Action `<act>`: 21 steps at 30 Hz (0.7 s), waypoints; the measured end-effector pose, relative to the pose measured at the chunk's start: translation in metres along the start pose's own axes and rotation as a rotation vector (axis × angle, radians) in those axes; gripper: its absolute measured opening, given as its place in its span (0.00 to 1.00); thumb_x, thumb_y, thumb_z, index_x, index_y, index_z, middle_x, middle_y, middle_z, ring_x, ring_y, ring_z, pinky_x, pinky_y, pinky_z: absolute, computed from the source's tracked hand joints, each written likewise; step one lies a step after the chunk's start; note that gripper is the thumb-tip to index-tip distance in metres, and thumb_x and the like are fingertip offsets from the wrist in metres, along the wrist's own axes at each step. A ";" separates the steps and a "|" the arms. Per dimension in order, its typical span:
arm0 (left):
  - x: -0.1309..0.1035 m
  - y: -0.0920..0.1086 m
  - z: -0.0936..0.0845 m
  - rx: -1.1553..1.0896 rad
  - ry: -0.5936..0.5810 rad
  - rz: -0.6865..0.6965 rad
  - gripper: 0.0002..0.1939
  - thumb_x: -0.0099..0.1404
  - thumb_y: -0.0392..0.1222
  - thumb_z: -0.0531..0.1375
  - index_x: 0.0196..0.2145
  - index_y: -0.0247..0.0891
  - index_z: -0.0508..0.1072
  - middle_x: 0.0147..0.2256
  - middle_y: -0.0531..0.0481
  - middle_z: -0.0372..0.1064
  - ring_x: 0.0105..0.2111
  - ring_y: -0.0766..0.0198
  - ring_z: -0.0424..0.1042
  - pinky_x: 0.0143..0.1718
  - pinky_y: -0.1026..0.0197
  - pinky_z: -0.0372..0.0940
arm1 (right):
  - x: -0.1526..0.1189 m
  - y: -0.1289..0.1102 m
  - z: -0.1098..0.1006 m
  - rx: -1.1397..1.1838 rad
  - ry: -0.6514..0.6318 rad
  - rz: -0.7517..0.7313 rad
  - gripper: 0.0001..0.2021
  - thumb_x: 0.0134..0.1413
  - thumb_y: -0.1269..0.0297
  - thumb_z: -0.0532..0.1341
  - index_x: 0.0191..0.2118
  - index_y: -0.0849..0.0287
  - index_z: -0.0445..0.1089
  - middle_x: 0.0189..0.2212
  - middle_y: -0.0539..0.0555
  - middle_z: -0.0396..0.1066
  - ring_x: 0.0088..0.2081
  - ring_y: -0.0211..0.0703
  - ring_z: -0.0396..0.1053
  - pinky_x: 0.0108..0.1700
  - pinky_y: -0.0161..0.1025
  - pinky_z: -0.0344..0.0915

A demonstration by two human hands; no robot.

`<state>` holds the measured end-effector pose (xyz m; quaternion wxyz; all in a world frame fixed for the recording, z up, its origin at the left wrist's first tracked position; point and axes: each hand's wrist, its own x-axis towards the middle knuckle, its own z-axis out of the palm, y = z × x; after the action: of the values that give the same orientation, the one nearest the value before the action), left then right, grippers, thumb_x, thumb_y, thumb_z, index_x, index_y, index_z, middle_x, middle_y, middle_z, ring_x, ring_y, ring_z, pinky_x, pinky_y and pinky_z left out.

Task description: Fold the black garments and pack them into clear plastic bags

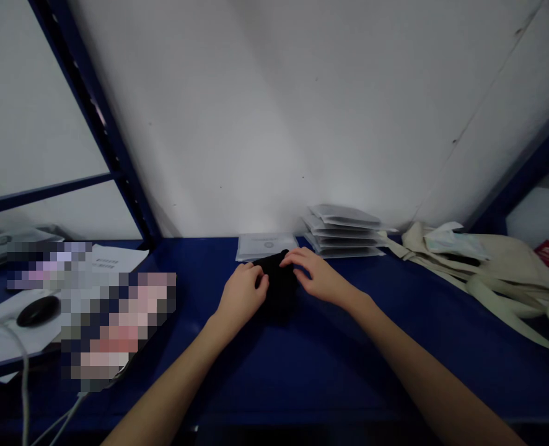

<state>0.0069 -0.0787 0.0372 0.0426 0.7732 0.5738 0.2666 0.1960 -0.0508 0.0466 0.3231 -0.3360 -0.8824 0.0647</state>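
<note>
A small black piece of fabric, seemingly folded, lies on the blue tabletop in front of me. It is too dark to tell what kind of item it is. My left hand is at its left edge, with the fingers curled down and pinching the cloth. Over the upper right corner, my right hand has its fingers apart, and the fingertips touch or nearly touch the fabric. Just behind the cloth, a flat clear plastic packet with a printed mark lies close to the wall.
A stack of several plastic packets stands at the back right. Further right lies a beige cloth bag with a tissue pack on it. To the left are papers, a black mouse, white cables and a blurred-out object.
</note>
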 end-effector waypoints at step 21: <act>0.012 -0.045 -0.017 -0.187 -0.553 -0.366 0.20 0.59 0.57 0.50 0.27 0.36 0.68 0.26 0.47 0.70 0.22 0.63 0.67 0.23 0.63 0.57 | 0.007 0.004 -0.008 -0.241 -0.021 0.043 0.19 0.45 0.82 0.50 0.35 0.56 0.73 0.43 0.55 0.69 0.49 0.48 0.61 0.52 0.51 0.57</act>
<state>-0.0371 -0.0565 0.0390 0.3144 0.6931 0.6429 0.0865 0.1993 -0.0447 0.0553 0.2694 -0.3908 -0.8796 -0.0315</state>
